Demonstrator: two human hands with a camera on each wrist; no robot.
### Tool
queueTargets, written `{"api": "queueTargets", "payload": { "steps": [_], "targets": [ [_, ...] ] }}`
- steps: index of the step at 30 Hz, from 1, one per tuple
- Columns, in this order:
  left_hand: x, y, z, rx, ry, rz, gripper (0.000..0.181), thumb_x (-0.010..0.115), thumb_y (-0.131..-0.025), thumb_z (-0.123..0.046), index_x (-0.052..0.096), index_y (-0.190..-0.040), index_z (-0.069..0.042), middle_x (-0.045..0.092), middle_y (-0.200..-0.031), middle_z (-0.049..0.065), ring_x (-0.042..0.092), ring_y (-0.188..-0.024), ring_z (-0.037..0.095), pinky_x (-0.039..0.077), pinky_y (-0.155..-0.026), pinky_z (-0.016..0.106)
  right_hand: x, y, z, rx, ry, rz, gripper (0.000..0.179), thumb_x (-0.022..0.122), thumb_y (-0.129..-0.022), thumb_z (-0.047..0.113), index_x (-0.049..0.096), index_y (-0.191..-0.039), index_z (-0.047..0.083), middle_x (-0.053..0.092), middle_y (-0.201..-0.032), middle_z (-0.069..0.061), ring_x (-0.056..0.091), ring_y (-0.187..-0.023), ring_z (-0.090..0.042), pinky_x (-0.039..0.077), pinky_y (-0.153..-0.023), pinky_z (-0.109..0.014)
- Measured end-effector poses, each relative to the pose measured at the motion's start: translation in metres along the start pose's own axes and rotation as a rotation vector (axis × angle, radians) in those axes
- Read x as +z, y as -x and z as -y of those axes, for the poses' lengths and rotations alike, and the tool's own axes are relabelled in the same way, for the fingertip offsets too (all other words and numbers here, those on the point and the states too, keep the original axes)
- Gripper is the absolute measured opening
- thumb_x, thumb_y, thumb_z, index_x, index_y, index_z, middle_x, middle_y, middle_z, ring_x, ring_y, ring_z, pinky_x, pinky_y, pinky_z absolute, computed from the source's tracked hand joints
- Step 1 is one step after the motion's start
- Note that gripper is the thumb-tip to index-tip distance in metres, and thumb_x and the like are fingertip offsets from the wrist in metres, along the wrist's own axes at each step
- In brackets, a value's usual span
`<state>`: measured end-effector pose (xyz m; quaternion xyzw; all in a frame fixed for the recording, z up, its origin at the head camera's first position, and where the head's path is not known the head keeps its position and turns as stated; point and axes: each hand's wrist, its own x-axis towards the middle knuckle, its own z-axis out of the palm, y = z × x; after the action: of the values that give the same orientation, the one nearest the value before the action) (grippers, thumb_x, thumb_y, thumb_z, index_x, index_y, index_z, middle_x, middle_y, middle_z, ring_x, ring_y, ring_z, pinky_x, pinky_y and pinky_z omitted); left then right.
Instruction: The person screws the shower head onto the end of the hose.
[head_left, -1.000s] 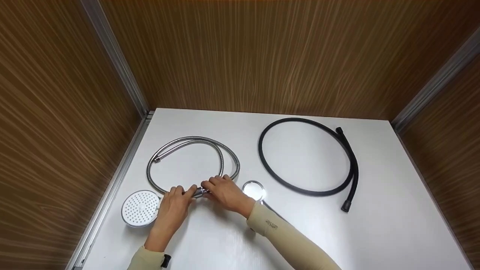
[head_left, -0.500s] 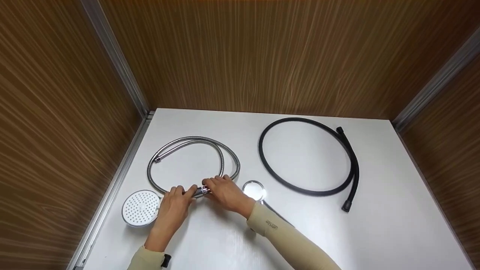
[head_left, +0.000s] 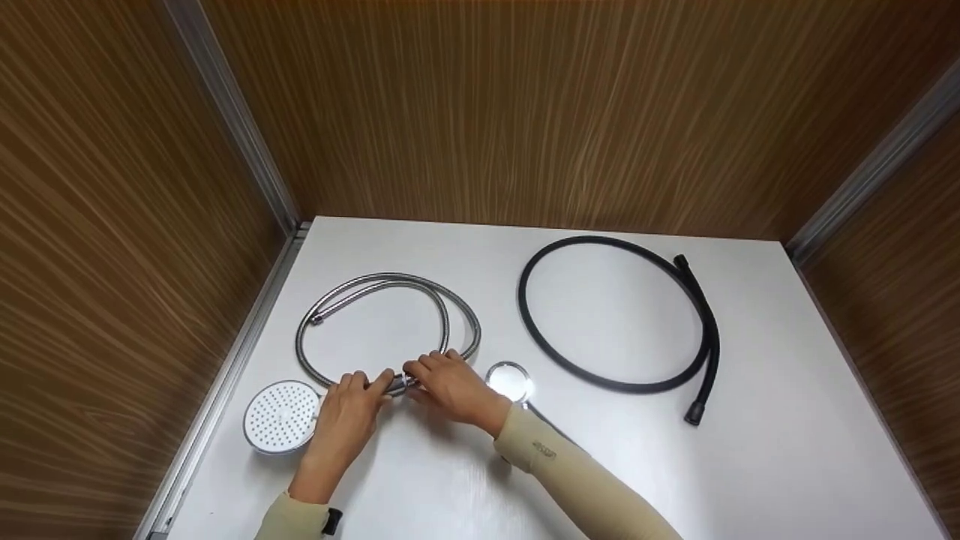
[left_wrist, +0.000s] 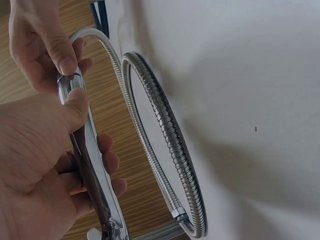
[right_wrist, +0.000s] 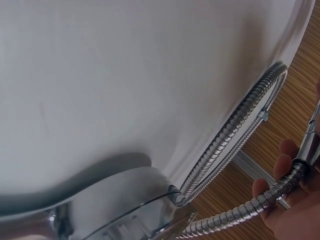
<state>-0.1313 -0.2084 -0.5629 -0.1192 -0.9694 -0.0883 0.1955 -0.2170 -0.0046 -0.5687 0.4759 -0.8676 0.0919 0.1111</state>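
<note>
My left hand [head_left: 346, 420] grips the chrome handle [left_wrist: 97, 165] of a shower head whose round white spray face [head_left: 281, 417] points up, left of the hand. At the handle's end, my right hand [head_left: 454, 386] pinches the connector of a ribbed metal shower hose [right_wrist: 250, 205]. Handle and connector meet end to end between the two hands; fingers partly cover the joint, so how far they are joined cannot be told. The rest of the hose [head_left: 471, 319] loops behind the hands, its other end fitting [head_left: 316, 319] lying loose on the table.
A smaller hand shower [head_left: 508, 381] lies beside my right wrist, its handle partly under the forearm. Farther right, a black hose [head_left: 520, 300] lies coiled on the white table [head_left: 787, 450]. Wood-grain panels [head_left: 480, 112] enclose the back and both sides.
My right fingers have shifted slightly around the hose connector, and its chrome shows differently between them. The left hand, shower head and other things stay in place.
</note>
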Motion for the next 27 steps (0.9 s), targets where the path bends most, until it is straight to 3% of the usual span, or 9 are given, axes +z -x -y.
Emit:
{"api": "queueTargets", "payload": {
  "steps": [7,27],
  "targets": [
    [-0.0008,-0.0013,-0.0005,-0.001,0.018,0.004,0.038,0.082,-0.088,-0.018,0.072,-0.125,-0.014,0.057,-0.081,0.011,0.053,-0.071,0.027,0.042,-0.063,0.04,-0.0003,-0.0006,0.0,-0.004,0.013,-0.028,0.032,0.064,-0.105,0.036,0.059,-0.129,0.015,0.071,-0.109,0.002,0.068,-0.097,-0.017,0.05,-0.081,-0.031],
    [-0.0013,-0.0032,-0.0009,0.0,-0.002,0.039,0.04,0.083,-0.088,-0.017,0.072,-0.126,-0.015,0.058,-0.083,0.011,0.054,-0.073,0.026,0.043,-0.064,0.04,-0.0009,-0.0016,-0.0012,0.007,0.023,0.008,0.028,0.059,-0.107,0.036,0.063,-0.128,0.018,0.071,-0.109,0.003,0.068,-0.1,-0.017,0.05,-0.082,-0.033]
  ]
}}
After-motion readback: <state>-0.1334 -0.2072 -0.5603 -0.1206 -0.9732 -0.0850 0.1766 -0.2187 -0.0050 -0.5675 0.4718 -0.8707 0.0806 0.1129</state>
